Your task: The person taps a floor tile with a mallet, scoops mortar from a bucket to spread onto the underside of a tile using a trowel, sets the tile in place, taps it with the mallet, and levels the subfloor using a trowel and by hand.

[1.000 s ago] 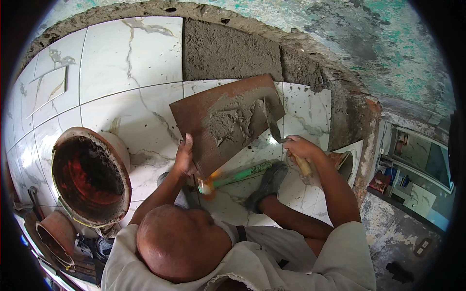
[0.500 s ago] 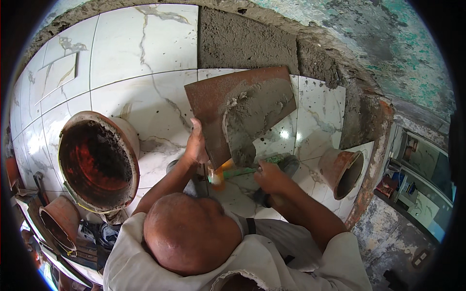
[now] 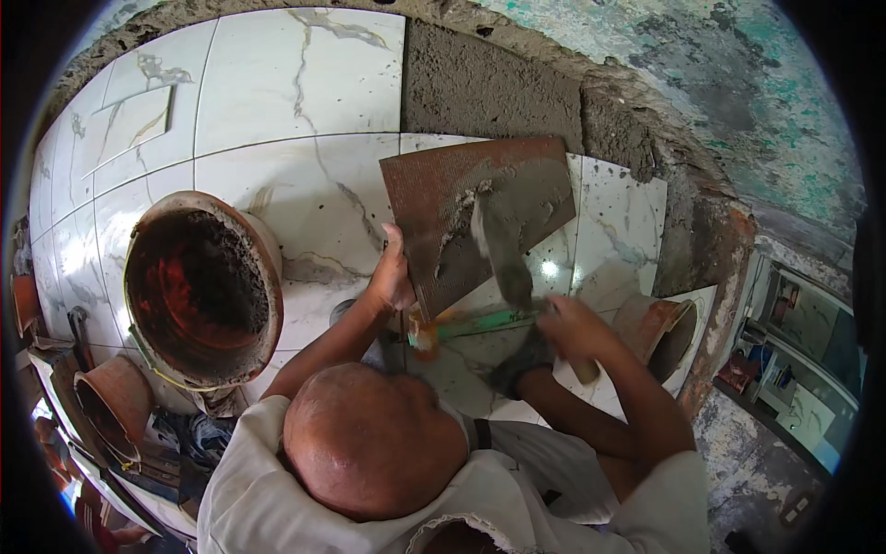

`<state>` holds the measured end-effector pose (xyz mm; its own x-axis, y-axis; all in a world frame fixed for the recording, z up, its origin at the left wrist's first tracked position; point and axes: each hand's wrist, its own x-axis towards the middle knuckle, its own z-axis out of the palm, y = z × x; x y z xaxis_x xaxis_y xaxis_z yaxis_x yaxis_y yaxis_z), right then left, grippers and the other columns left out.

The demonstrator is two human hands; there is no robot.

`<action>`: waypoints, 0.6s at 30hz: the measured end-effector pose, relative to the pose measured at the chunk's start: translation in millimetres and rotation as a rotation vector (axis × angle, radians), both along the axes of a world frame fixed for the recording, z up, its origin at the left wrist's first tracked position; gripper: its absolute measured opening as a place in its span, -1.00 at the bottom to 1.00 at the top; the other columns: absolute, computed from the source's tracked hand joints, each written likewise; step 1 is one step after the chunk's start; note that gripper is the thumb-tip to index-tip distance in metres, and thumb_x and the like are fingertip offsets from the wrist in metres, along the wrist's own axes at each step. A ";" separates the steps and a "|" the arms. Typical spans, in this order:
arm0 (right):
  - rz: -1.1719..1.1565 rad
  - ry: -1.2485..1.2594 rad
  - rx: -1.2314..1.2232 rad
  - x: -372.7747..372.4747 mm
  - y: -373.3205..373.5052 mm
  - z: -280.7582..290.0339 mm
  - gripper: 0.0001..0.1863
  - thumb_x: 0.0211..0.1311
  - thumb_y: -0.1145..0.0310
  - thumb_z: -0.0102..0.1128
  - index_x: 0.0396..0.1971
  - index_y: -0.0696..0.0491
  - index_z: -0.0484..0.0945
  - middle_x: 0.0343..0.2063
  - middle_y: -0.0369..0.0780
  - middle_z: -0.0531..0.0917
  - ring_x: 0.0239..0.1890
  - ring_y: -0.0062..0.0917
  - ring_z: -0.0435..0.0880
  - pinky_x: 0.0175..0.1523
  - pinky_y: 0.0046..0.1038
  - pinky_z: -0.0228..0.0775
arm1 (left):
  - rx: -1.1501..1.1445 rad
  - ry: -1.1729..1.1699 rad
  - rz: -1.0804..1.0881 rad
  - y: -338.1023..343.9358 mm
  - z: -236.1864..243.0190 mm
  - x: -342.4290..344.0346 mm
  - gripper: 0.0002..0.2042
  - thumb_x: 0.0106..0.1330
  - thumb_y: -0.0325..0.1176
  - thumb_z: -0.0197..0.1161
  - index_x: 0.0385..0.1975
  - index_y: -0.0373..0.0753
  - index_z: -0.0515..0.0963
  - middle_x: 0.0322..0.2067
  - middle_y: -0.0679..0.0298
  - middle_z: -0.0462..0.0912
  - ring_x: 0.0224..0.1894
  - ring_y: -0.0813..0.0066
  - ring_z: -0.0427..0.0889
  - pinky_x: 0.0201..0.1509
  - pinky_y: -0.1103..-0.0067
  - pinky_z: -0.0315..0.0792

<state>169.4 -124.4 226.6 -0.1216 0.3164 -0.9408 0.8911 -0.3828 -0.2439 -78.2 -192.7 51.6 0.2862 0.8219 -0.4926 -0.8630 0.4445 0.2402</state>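
Observation:
A brown tile (image 3: pixel 434 217) with a ribbed back faces me, tilted, its upper right part coated in grey mortar (image 3: pixel 540 189). My left hand (image 3: pixel 394 277) grips its lower left edge, thumb up along the side. My right hand (image 3: pixel 574 329), slightly blurred, is closed round the handle of a trowel (image 3: pixel 501 249). The trowel's mortar-smeared blade stands on edge against the tile's back, along the mortar's left border. Below the tile, a green strip (image 3: pixel 480 320) lies on the floor beside an orange object (image 3: pixel 422 334) whose kind I cannot make out.
A large bucket (image 3: pixel 198 286) with mortar residue stands at left, a smaller one (image 3: pixel 115 402) behind it. Another bucket (image 3: pixel 657 331) is tipped at right. Marbled white floor tiles (image 3: pixel 295 83) border a bed of wet mortar (image 3: pixel 489 78) along the peeling wall (image 3: pixel 701 83).
My right hand and the trowel have shifted right, and the blade has turned onto its edge. More ribbed back shows where mortar lay. My left hand keeps its hold; the whole view has shifted slightly.

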 end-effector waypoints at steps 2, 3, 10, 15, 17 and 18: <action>-0.061 0.000 0.018 -22.0 11.4 -24.9 -0.58 0.17 0.28 0.01 -0.06 0.26 0.40 -0.53 -0.13 0.57 -0.61 -0.56 0.55 -0.49 -0.42 0.42 | 0.034 -0.021 0.027 1.1 -1.0 0.2 -0.04 0.17 0.48 -0.30 0.40 -0.17 -0.09 0.37 0.14 0.05 0.37 0.18 0.11 0.37 0.17 0.11; -0.097 0.066 -0.015 -33.2 10.1 -36.3 -0.60 0.17 0.28 0.01 -0.08 0.25 0.40 -0.57 -0.15 0.56 -0.62 -0.55 0.54 -0.50 -0.42 0.41 | -0.022 -0.014 0.021 1.0 -1.6 0.2 -0.04 0.17 0.48 -0.31 0.40 -0.18 -0.07 0.36 0.14 0.08 0.37 0.18 0.13 0.38 0.16 0.11; 0.126 0.336 -0.285 1.9 -32.0 -42.2 -0.57 0.15 0.25 0.11 -0.05 0.22 0.43 -0.51 -0.14 0.57 -0.58 -0.52 0.56 -0.47 -0.43 0.45 | -0.076 -0.131 -0.020 -2.5 -9.7 -9.6 -0.05 0.16 0.49 -0.30 0.37 -0.19 0.04 0.30 0.09 0.21 0.33 0.14 0.20 0.38 0.15 0.10; -0.423 -0.013 -0.140 88.7 2.7 -42.3 -0.28 0.13 0.18 0.28 0.25 0.14 0.23 -0.35 -0.09 0.55 -0.50 -0.46 0.57 -0.52 -0.36 0.47 | -0.045 -0.166 -0.018 -3.3 -16.6 -8.0 -0.05 0.16 0.48 -0.26 0.38 -0.20 0.02 0.34 0.08 0.14 0.36 0.11 0.15 0.38 0.15 0.10; -0.545 -0.054 0.021 111.1 33.9 -56.5 -0.25 0.15 0.20 0.25 0.30 0.11 0.15 -0.42 -0.13 0.55 -0.54 -0.45 0.54 -0.59 -0.31 0.41 | -0.020 -0.063 -0.036 -4.4 -18.6 -5.9 -0.04 0.18 0.47 -0.27 0.37 -0.26 0.00 0.35 0.02 0.11 0.37 0.09 0.14 0.39 0.16 0.10; -0.548 -0.029 0.024 119.4 50.9 -64.7 -0.25 0.15 0.20 0.25 0.30 0.11 0.15 -0.42 -0.13 0.55 -0.54 -0.45 0.54 -0.59 -0.31 0.41 | -0.024 -0.096 -0.018 -4.5 -19.9 -5.5 -0.05 0.20 0.45 -0.25 0.37 -0.27 -0.01 0.34 0.01 0.13 0.36 0.08 0.16 0.38 0.16 0.12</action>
